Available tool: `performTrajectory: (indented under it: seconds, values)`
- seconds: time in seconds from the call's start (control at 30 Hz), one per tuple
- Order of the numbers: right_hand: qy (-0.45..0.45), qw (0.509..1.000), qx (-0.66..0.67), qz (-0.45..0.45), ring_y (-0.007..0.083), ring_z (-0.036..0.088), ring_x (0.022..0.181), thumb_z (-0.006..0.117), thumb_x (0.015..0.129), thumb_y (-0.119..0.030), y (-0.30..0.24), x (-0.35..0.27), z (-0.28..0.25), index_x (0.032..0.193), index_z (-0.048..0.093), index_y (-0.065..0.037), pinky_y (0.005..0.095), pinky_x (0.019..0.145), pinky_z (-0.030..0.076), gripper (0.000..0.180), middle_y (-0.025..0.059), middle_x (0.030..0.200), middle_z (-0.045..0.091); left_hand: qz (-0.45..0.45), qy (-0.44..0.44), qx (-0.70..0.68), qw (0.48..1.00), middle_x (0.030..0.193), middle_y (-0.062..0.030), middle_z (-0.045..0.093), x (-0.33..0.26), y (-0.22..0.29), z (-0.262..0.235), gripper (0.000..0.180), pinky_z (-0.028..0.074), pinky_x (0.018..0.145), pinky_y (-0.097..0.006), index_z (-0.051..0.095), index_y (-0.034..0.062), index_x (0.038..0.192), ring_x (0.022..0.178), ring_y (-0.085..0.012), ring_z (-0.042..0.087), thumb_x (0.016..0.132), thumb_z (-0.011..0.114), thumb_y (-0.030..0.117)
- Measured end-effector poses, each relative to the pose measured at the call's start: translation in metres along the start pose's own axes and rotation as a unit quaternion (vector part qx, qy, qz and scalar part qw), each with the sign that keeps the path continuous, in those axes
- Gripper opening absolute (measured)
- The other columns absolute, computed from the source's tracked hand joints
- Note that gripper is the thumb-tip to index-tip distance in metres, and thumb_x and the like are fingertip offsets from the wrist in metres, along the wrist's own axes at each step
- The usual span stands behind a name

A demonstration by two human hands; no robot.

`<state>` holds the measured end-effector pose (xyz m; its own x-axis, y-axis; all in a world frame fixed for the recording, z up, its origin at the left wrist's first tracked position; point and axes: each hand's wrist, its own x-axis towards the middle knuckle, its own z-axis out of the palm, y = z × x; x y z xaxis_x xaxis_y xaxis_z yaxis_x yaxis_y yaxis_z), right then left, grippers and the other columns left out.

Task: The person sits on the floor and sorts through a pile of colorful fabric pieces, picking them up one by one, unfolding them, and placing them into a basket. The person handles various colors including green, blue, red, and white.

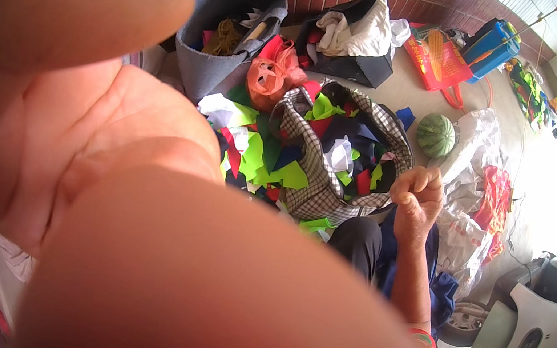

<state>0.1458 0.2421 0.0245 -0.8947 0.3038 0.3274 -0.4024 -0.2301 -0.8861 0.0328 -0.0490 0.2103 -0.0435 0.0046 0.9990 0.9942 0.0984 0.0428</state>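
Grip: can't tell, left hand (43, 127) or right hand (420, 201) | red bag (451, 69): yellow lettering

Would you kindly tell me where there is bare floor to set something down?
Bare floor shows between the black box, red bag and watermelon. It is crowded around the checked bag, with scraps inside it and heaped on its left.

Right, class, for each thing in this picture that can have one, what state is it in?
left hand: raised close to the camera, partly cut off
right hand: fingers curled
checked bag: open, filled with scraps
grey bin: open, holding things
black box: open, white cloth inside
watermelon: whole
white sack: crumpled
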Motion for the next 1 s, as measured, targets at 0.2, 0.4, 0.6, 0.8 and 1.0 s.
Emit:
performTrajectory:
  seconds: [0.2,0.4,0.6,0.8,1.0]
  values:
    - [0.018,0.999,0.01,0.027,0.0085,0.047,0.071,0.077,0.072,-0.008,0.006,-0.005,-0.007,0.083,0.043,-0.01,0.0191,0.062,0.04,0.036,0.0017,0.078,0.05,0.031,-0.01,0.096,0.995,0.088,-0.0237,0.06,0.019,-0.006,0.007,0.078,0.051,0.083,-0.044,0.059,-0.013,0.089,0.085,-0.0304,0.058,0.09,0.034,0.06]
    - [0.051,0.998,0.01,0.041,0.0086,0.047,0.065,0.077,0.073,-0.015,0.005,-0.012,-0.014,0.082,0.043,-0.009,0.0197,0.058,0.04,0.036,0.0017,0.076,0.051,0.092,0.058,0.183,0.977,0.086,-0.023,0.061,0.046,-0.003,0.023,0.075,0.052,0.079,-0.042,0.058,-0.0156,0.084,0.078,-0.0301,0.06,0.094,0.032,0.054]
    - [0.073,0.995,-0.058,0.02,0.0069,0.046,0.06,0.063,0.084,-0.027,-0.003,-0.007,-0.032,0.083,0.046,-0.007,0.0188,0.054,0.038,0.027,0.0027,0.074,0.051,0.081,0.008,0.12,0.989,0.088,-0.022,0.06,0.017,0.011,0.034,0.071,0.05,0.081,-0.042,0.058,-0.0134,0.086,0.082,-0.0298,0.06,0.094,0.033,0.052]
    - [0.11,0.992,-0.033,0.057,0.0072,0.045,0.058,0.06,0.086,-0.017,-0.001,-0.012,-0.045,0.085,0.046,-0.007,0.0193,0.054,0.038,0.017,0.002,0.072,0.052,-0.01,-0.041,-0.065,0.997,0.089,-0.0206,0.06,-0.002,0.003,0.034,0.066,0.048,0.083,-0.043,0.058,-0.0109,0.088,0.084,-0.0289,0.059,0.094,0.036,0.051]
    - [0.127,0.988,0.002,0.085,0.0067,0.046,0.057,0.062,0.085,-0.016,0.007,-0.032,-0.062,0.086,0.048,-0.007,0.0191,0.054,0.038,0.018,0.0012,0.07,0.052,-0.054,-0.059,-0.151,0.985,0.091,-0.0191,0.06,0.001,0.011,0.021,0.062,0.047,0.084,-0.043,0.058,-0.0085,0.089,0.086,-0.028,0.058,0.093,0.038,0.049]
